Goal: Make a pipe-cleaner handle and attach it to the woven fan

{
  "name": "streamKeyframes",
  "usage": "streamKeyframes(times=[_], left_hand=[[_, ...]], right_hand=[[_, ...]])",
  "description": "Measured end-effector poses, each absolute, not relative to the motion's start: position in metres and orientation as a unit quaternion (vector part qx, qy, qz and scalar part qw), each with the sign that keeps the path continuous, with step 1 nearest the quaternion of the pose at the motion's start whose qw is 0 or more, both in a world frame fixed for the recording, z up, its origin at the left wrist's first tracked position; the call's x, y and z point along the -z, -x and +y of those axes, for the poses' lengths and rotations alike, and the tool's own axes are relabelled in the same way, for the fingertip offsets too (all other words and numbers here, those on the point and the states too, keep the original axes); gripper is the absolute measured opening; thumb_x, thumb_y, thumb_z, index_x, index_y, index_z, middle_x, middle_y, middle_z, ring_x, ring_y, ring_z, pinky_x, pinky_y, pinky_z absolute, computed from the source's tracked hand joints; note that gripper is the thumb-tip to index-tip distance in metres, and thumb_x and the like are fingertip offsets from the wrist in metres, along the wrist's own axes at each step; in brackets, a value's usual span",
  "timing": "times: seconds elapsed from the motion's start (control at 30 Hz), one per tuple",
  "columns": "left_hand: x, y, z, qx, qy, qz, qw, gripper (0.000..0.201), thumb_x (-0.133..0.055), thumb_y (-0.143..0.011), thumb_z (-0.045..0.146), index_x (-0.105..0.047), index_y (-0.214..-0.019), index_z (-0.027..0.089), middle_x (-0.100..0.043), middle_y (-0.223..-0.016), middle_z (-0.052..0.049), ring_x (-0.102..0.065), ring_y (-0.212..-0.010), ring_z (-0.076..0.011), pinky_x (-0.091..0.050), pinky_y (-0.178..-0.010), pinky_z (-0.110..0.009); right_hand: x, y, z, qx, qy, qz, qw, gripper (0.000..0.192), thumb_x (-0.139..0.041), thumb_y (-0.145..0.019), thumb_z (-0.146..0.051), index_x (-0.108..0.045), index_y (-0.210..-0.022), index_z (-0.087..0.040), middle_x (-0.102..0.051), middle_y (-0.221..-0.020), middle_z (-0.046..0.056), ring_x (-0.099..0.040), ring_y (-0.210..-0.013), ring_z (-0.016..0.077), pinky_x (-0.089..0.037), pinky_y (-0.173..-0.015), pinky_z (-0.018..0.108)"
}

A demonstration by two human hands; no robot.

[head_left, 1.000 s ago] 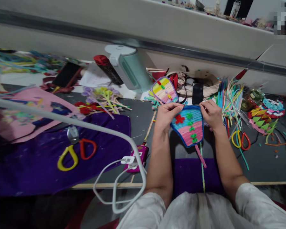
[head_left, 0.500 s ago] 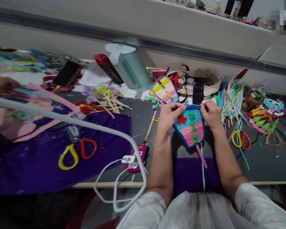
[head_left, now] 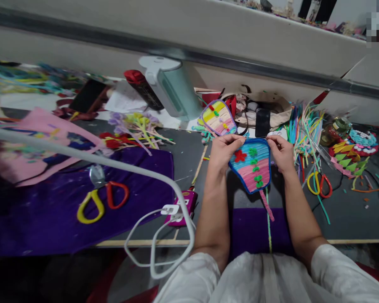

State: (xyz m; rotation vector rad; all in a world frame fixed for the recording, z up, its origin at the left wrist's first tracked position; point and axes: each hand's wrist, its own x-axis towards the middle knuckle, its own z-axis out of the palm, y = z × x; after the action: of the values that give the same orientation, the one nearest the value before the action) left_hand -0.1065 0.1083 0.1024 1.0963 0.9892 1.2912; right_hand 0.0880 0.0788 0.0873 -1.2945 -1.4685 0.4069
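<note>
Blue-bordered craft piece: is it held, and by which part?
Yes: the left hand pinches the craft piece at its upper left corner. The right hand is at the upper right corner; whether it grips there cannot be told.

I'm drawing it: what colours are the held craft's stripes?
Blue above pink on the held craft, clearest in head view.
</note>
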Motion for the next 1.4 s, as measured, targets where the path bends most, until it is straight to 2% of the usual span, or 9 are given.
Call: streamKeyframes(times=[0.17,0.4,0.73,0.87,0.97,1.17,1.4], left_hand=[[-0.099,0.107,0.110,-0.541,-0.446,0.412,0.582,0.030,-0.084,-0.053,0.037,-0.075,-0.072,0.015,-0.068,-0.065,-0.002,-0.058,-0.055,-0.0112,-0.046,-0.054,-0.022],[-0.098,0.108,0.113,-0.539,-0.422,0.400,0.609,0.033,-0.086,-0.049,0.036,-0.074,-0.071,0.015,-0.068,-0.065,-0.002,-0.060,-0.055,-0.0110,-0.048,-0.055,-0.022],[-0.101,0.106,0.112,-0.543,-0.408,0.404,0.613,0.032,-0.086,-0.046,0.035,-0.073,-0.069,0.015,-0.067,-0.061,-0.001,-0.057,-0.050,-0.0098,-0.047,-0.051,-0.021],[-0.101,0.106,0.111,-0.547,-0.412,0.412,0.601,0.032,-0.086,-0.048,0.036,-0.073,-0.069,0.016,-0.066,-0.060,-0.001,-0.056,-0.049,-0.0102,-0.046,-0.050,-0.021],[-0.101,0.105,0.112,-0.546,-0.418,0.415,0.596,0.031,-0.085,-0.048,0.036,-0.073,-0.069,0.015,-0.066,-0.060,-0.001,-0.057,-0.050,-0.0107,-0.046,-0.050,-0.022],[-0.103,0.100,0.110,-0.543,-0.412,0.398,0.614,0.033,-0.086,-0.047,0.036,-0.073,-0.069,0.016,-0.067,-0.063,-0.001,-0.059,-0.053,-0.0118,-0.047,-0.053,-0.023],[-0.106,0.103,0.108,-0.527,-0.416,0.390,0.631,0.025,-0.081,-0.052,0.032,-0.074,-0.069,0.016,-0.069,-0.065,-0.003,-0.058,-0.055,-0.0125,-0.046,-0.054,-0.023]], right_hand=[[-0.086,-0.089,0.078,-0.277,0.523,-0.547,0.592,0.022,-0.065,-0.080,-0.038,-0.069,-0.090,-0.019,-0.070,-0.082,0.003,-0.063,-0.071,0.0152,-0.052,-0.062,0.027],[-0.086,-0.089,0.073,-0.329,0.521,-0.501,0.607,0.024,-0.069,-0.077,-0.039,-0.073,-0.092,-0.021,-0.072,-0.084,0.003,-0.060,-0.059,0.0129,-0.051,-0.049,0.026],[-0.085,-0.094,0.068,-0.265,0.516,-0.571,0.582,0.024,-0.065,-0.082,-0.038,-0.075,-0.097,-0.023,-0.072,-0.091,0.004,-0.063,-0.065,0.0138,-0.053,-0.052,0.026],[-0.085,-0.093,0.065,-0.209,0.516,-0.606,0.568,0.022,-0.063,-0.083,-0.035,-0.074,-0.097,-0.022,-0.072,-0.092,0.005,-0.066,-0.080,0.0166,-0.054,-0.065,0.029],[-0.086,-0.091,0.062,-0.170,0.522,-0.625,0.555,0.020,-0.065,-0.082,-0.035,-0.074,-0.094,-0.021,-0.072,-0.091,0.005,-0.066,-0.082,0.0174,-0.054,-0.073,0.032],[-0.086,-0.086,0.061,-0.141,0.534,-0.601,0.578,0.019,-0.062,-0.084,-0.034,-0.073,-0.092,-0.021,-0.070,-0.088,0.005,-0.065,-0.080,0.0172,-0.053,-0.064,0.029],[-0.081,-0.087,0.065,-0.171,0.521,-0.571,0.611,0.022,-0.064,-0.083,-0.036,-0.073,-0.096,-0.021,-0.071,-0.092,0.006,-0.066,-0.083,0.0182,-0.054,-0.068,0.031]])
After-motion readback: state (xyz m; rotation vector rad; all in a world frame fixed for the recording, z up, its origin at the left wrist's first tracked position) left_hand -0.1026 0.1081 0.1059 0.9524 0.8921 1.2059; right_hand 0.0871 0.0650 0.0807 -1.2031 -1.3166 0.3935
